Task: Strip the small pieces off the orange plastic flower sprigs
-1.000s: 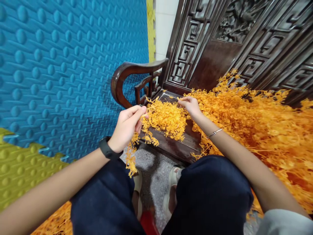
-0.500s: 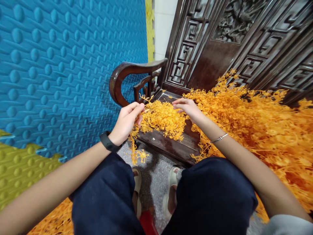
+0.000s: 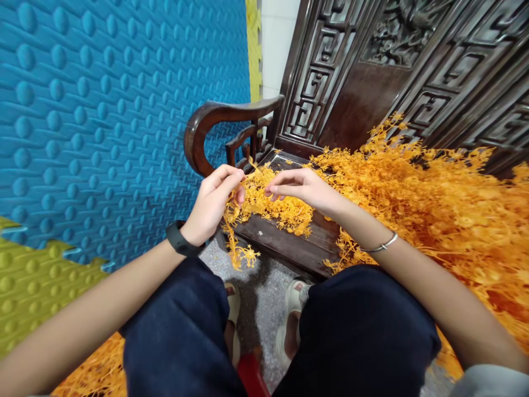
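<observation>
My left hand [image 3: 215,201] is closed around a sprig of orange-yellow artificial flowers [image 3: 236,251]. The sprig's blossoms dangle below the fist over the seat's edge, and a stem end pokes out above the fingers. Close to it on the right, my right hand [image 3: 300,187] has thumb and fingertips drawn together in a pinch. Whatever may be between those fingertips is too small to make out. Under and behind both hands lies a small heap of loose yellow-orange flower pieces [image 3: 291,216] on the dark wooden seat [image 3: 285,245].
A large mass of orange artificial flower stems [image 3: 450,220] fills the right side of the bench. The curved armrest [image 3: 231,113] rises at the left, with a carved backrest [image 3: 355,105] behind. A blue foam mat [image 3: 103,121] stands at left; something red [image 3: 250,375] is between my feet.
My right hand has moved left, away from the big flower mass and toward my left hand, its fingertips closing up. My left hand stays nearly in place while the hanging sprig swings slightly.
</observation>
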Demonstrator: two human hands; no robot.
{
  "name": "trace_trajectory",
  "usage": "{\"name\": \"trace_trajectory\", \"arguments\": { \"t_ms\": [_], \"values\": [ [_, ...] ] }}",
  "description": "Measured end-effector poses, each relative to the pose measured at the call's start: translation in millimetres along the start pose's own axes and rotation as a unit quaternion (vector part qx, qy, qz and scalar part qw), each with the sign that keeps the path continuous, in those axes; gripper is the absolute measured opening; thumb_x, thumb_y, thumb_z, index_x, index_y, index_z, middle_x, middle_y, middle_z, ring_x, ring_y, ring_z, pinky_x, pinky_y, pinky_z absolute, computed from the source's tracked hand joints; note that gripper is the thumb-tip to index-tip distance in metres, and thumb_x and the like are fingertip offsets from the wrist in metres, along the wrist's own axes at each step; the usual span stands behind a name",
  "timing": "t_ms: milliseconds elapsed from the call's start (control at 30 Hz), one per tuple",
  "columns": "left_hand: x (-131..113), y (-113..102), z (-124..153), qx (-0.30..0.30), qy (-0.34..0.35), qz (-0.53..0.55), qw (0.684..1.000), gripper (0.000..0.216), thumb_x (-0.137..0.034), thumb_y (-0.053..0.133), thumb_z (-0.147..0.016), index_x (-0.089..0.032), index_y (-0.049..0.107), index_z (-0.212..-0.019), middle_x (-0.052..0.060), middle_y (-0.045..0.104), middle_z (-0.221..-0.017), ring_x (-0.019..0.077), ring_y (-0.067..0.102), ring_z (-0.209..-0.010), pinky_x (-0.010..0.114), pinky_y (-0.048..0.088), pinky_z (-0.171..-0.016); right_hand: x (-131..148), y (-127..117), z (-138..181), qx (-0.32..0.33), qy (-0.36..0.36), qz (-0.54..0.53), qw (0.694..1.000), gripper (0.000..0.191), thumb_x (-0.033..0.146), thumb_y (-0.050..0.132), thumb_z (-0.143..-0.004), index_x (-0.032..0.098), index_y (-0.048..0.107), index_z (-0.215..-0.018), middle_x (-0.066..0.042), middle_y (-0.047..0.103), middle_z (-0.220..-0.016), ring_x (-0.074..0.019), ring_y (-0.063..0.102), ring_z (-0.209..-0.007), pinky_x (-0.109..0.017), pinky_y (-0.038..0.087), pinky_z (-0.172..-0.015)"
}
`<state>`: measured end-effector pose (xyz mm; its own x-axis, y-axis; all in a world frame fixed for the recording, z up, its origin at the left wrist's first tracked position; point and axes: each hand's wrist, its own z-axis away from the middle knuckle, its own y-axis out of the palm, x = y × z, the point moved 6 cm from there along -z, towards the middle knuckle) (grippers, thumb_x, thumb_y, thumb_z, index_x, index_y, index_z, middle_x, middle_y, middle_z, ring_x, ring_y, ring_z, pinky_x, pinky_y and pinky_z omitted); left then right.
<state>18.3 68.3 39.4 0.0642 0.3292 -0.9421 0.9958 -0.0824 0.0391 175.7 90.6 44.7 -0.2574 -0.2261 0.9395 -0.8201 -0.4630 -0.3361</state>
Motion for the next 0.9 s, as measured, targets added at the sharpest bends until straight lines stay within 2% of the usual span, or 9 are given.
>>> {"name": "trace_trajectory", "arguments": {
  "t_ms": [133, 233, 300, 400, 567, 733, 900],
  "values": [
    [-3.4, -1.3, 0.1, -0.013, 0.02, 0.029, 0.999, 0.009, -0.025, 0.055, -0.08, -0.018, 0.052, -0.075, -0.005, 0.047, -0.051, 0.0089, 0.046, -0.049, 0.021, 0.038, -0.05, 1.8, 8.1, 3.4, 0.049, 0.017, 0.015, 0.999, 0.015, 0.028, 0.067, -0.074, 0.013, 0.067, -0.078, -0.004, 0.068, -0.077, -0.0115, 0.062, -0.074, -0.028, 0.049, -0.078],
    [-3.9, -1.3, 0.0, -0.02, 0.027, 0.036, 0.999, 0.007, -0.024, 0.056, -0.079, -0.019, 0.051, -0.08, -0.005, 0.049, -0.056, 0.0086, 0.047, -0.054, 0.021, 0.039, -0.055, 6.9, 19.7, 6.1, 0.091, 0.004, 0.004, 0.996, 0.02, 0.03, 0.068, -0.073, 0.013, 0.066, -0.082, -0.003, 0.068, -0.078, -0.0106, 0.062, -0.073, -0.027, 0.049, -0.076],
    [-2.8, -1.1, -0.1, -0.023, 0.024, 0.032, 0.999, 0.009, -0.023, 0.056, -0.079, -0.019, 0.05, -0.083, -0.005, 0.05, -0.059, 0.0087, 0.048, -0.058, 0.021, 0.039, -0.059, 11.4, 26.1, 7.1, 0.097, -0.012, 0.008, 0.995, 0.022, 0.033, 0.068, -0.073, 0.014, 0.065, -0.084, -0.002, 0.067, -0.077, -0.0097, 0.061, -0.071, -0.025, 0.049, -0.072],
    [-0.5, 0.3, 0.5, -0.018, 0.015, 0.014, 1.0, 0.013, -0.025, 0.057, -0.078, -0.02, 0.05, -0.088, -0.004, 0.051, -0.064, 0.0096, 0.05, -0.063, 0.022, 0.04, -0.062, 18.3, 33.3, 7.5, 0.081, -0.032, 0.033, 0.996, 0.024, 0.036, 0.068, -0.072, 0.015, 0.063, -0.082, 0.0, 0.065, -0.073, -0.0087, 0.059, -0.065, -0.024, 0.047, -0.065],
    [0.3, 5.6, 2.5, 0.008, 0.023, -0.014, 1.0, 0.02, -0.025, 0.059, -0.076, -0.021, 0.049, -0.093, -0.004, 0.049, -0.07, 0.0098, 0.049, -0.064, 0.022, 0.038, -0.059, 26.5, 41.2, 6.9, 0.041, -0.058, 0.066, 0.995, 0.024, 0.037, 0.067, -0.073, 0.014, 0.06, -0.074, 0.001, 0.062, -0.067, -0.0081, 0.055, -0.059, -0.023, 0.044, -0.059],
    [-0.5, 6.7, 3.2, 0.0, 0.033, -0.007, 0.999, 0.021, -0.022, 0.06, -0.076, -0.021, 0.05, -0.093, -0.004, 0.05, -0.075, 0.0087, 0.05, -0.066, 0.021, 0.04, -0.061, 25.3, 40.7, 4.6, 0.011, -0.051, 0.1, 0.994, 0.016, 0.027, 0.067, -0.071, 0.012, 0.06, -0.069, 0.0, 0.059, -0.062, -0.008, 0.052, -0.056, -0.024, 0.042, -0.057],
    [-3.2, 6.5, 2.7, -0.001, 0.044, 0.001, 0.999, 0.026, -0.019, 0.063, -0.073, -0.021, 0.049, -0.095, -0.004, 0.053, -0.075, 0.0088, 0.052, -0.071, 0.021, 0.043, -0.069, 19.3, 35.3, 1.1, -0.006, -0.039, 0.089, 0.995, 0.006, 0.017, 0.063, -0.068, 0.012, 0.061, -0.07, 0.0, 0.059, -0.062, -0.0078, 0.053, -0.057, -0.024, 0.043, -0.058]
  ]
}}
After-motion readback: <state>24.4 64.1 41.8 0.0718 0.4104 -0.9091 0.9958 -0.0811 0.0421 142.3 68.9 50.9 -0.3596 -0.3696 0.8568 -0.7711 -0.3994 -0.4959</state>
